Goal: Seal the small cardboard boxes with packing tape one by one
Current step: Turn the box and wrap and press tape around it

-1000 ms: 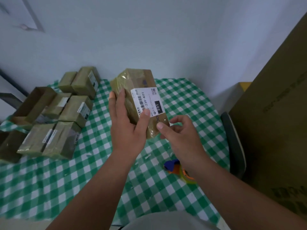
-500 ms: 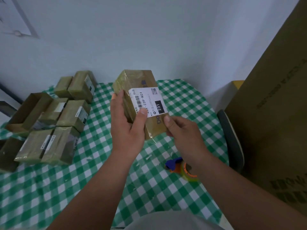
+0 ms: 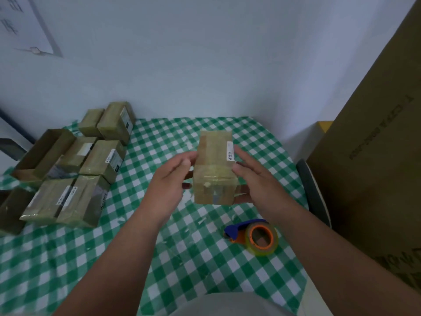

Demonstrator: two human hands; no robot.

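Head view: tape roll near taped boxes.

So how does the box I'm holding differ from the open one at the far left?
The held box is closed and wrapped in shiny tape; the open box has no lid on and shows a bare inside. The held box is up between the left hand and right hand; the open box lies on the table. Both are brown cardboard.

Box now turning end-on, label shifting to its right edge; left hand and right hand moving to opposite sides.
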